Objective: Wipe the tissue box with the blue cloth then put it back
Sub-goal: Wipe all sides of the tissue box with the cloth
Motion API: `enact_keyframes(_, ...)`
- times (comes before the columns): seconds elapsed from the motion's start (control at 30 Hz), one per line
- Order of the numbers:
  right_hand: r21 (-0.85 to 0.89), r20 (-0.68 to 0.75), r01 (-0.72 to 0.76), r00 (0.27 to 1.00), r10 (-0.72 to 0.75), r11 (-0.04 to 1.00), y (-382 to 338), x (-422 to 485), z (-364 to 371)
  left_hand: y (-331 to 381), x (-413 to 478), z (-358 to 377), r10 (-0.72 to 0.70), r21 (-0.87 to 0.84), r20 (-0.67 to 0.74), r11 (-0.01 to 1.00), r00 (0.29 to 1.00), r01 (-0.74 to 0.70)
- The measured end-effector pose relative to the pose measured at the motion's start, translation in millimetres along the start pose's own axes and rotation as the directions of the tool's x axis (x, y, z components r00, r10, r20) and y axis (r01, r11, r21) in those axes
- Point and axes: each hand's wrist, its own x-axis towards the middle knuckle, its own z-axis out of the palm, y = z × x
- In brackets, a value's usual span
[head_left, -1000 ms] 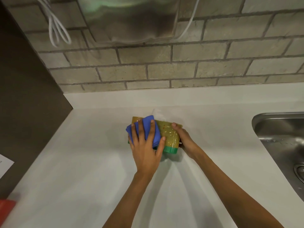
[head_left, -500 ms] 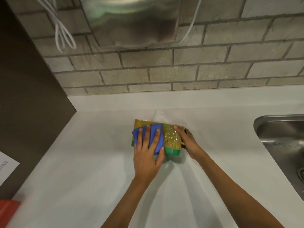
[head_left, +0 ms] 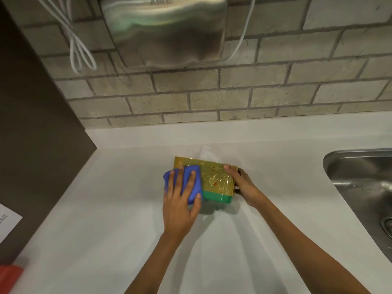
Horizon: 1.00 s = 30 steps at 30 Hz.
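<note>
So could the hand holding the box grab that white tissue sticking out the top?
Probably yes. The right hand grips the tissue box at its right end, and the tissue pokes up just behind it with nothing between them. It would have to let go of the box first.

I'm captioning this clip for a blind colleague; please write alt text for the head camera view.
A person's left hand presses a blue cloth against the left end of a yellow-and-green tissue box while the right hand steadies its right end. The box sits on a white counter, with a steel sink at right.
</note>
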Motion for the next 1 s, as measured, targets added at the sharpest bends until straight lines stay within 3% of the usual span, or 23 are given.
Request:
enact_keyframes(0.13, -0.009, 0.008, 0.01, 1.0, -0.01, 1.0, -1.4, -2.2, 5.0, 22.9, 26.3, 3.9, -0.249, 0.016, -0.063, 0.968, 0.966, 0.251)
enact_keyframes(0.27, -0.043, -0.016, 0.02, 1.0, -0.02, 0.999, -1.2, -3.4, 5.5, 53.3, 22.1, 15.4, 0.017, 0.041, -0.011, 0.999, 1.0, -0.017)
enact_keyframes(0.37, -0.038, -0.005, 0.019, 1.0, -0.02, 0.999, 2.2, -2.1, 0.7, 40.3, 4.3, 11.4, 0.09, 0.021, 0.009, 0.996, 0.996, -0.09)
enact_keyframes(0.43, -0.034, -0.014, 0.008, 1.0, -0.008, 0.999, 1.3, -3.0, 1.9, 26.0, 4.3, 6.9, 0.001, 0.023, -0.005, 1.0, 1.0, -0.001)
enact_keyframes(0.53, -0.06, -0.044, -0.005, 0.999, 0.002, 0.998, -1.8, 0.2, 8.1, 36.0, 22.4, 5.3, -0.267, -0.005, -0.028, 0.964, 0.963, 0.267)
enact_keyframes(0.57, -0.075, -0.047, -0.002, 0.999, -0.002, 0.997, -4.3, 0.3, 11.0, 47.3, 25.8, 5.3, -0.273, -0.016, -0.026, 0.962, 0.962, 0.273)
enact_keyframes(0.73, -0.146, -0.127, 0.015, 0.991, -0.034, 0.989, -8.5, -0.1, 8.5, 51.0, -0.6, 11.0, 0.0, -0.07, 0.023, 0.998, 1.0, 0.002)
enact_keyframes(0.8, -0.137, -0.176, 0.024, 0.983, -0.048, 0.99, -5.9, -0.2, 9.3, 36.6, -4.1, 9.7, -0.136, -0.157, 0.025, 0.978, 0.99, 0.138)
enact_keyframes(0.9, -0.101, -0.235, -0.001, 0.972, -0.023, 0.995, -0.5, 1.3, 17.7, 43.2, 15.2, 5.4, -0.504, -0.362, 0.087, 0.788, 0.859, 0.499)
enact_keyframes(0.93, -0.083, -0.245, 0.009, 0.969, -0.029, 0.997, 2.3, 1.3, 20.2, 50.8, 20.2, 4.4, -0.52, -0.376, 0.095, 0.771, 0.849, 0.515)
enact_keyframes(1.0, -0.065, -0.268, 0.043, 0.962, -0.059, 0.997, 1.6, -2.9, 23.6, 64.3, 18.4, 5.8, -0.438, -0.356, 0.089, 0.825, 0.895, 0.439)
